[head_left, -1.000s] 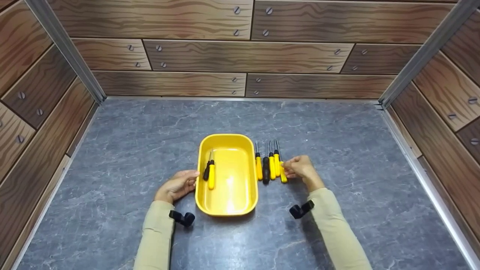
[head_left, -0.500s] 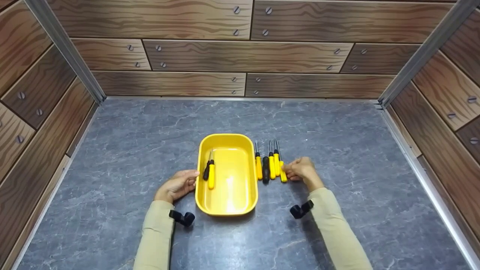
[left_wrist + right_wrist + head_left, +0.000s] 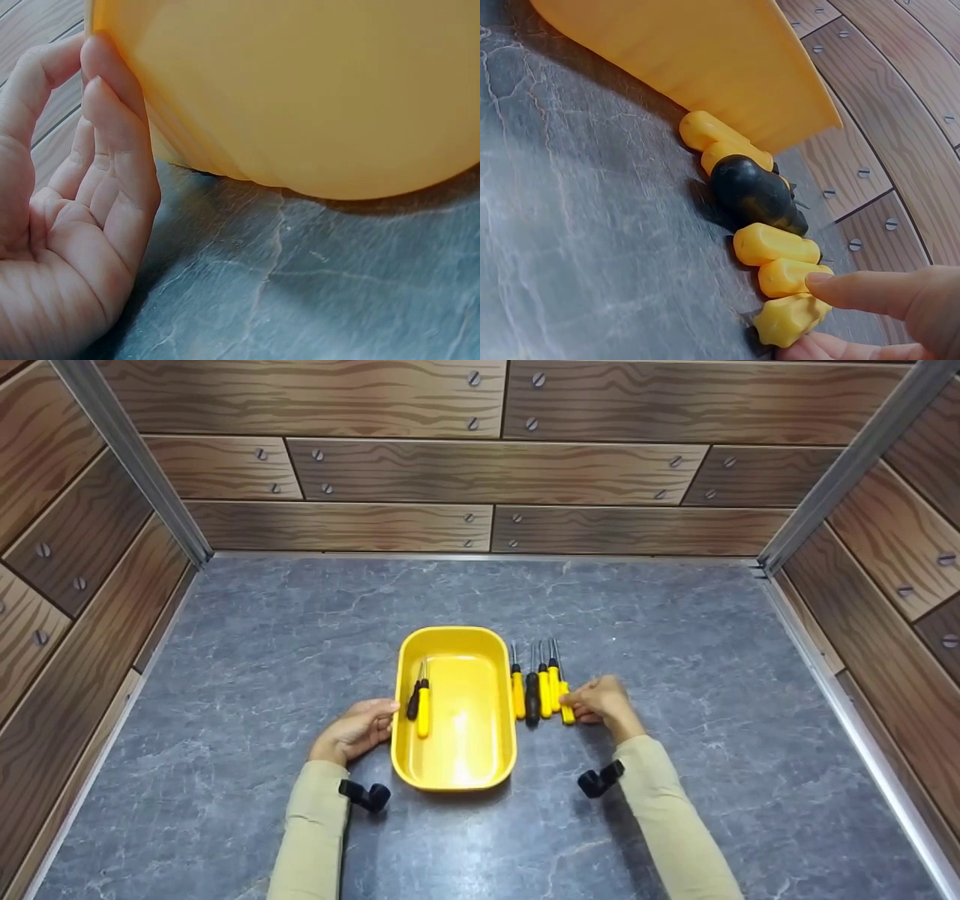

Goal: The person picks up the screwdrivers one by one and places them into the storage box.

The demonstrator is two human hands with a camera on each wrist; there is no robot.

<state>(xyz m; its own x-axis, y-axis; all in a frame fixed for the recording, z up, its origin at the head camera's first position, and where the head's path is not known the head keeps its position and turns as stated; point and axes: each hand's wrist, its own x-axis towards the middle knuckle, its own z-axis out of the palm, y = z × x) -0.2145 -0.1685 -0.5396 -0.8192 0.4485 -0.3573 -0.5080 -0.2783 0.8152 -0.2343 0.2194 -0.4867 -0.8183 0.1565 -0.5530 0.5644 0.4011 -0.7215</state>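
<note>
A yellow plastic tray (image 3: 469, 705) stands on the grey marbled surface. Inside, along its left wall, lie a black-handled screwdriver (image 3: 413, 703) and a yellow-handled screwdriver (image 3: 424, 712). My left hand (image 3: 358, 731) pinches the tray's left rim between thumb and fingers. To the right of the tray several screwdrivers lie in a row, tips pointing away, with one thick black handle (image 3: 532, 701) among yellow ones. At the row's right end my right hand (image 3: 602, 701) pinches the outermost yellow screwdriver (image 3: 787, 321); one digit lies above its handle, and other fingers reach beneath its outer side.
Wood-patterned panels (image 3: 495, 472) close off the back and both sides. Metal edging (image 3: 847, 742) runs along the right border of the surface. A black wrist camera (image 3: 600, 780) sits on the right sleeve, another wrist camera (image 3: 365, 795) on the left one.
My right hand's fingertips have shifted very slightly left over the outermost yellow screwdriver. The left hand, the tray and the other screwdrivers stay where they were.
</note>
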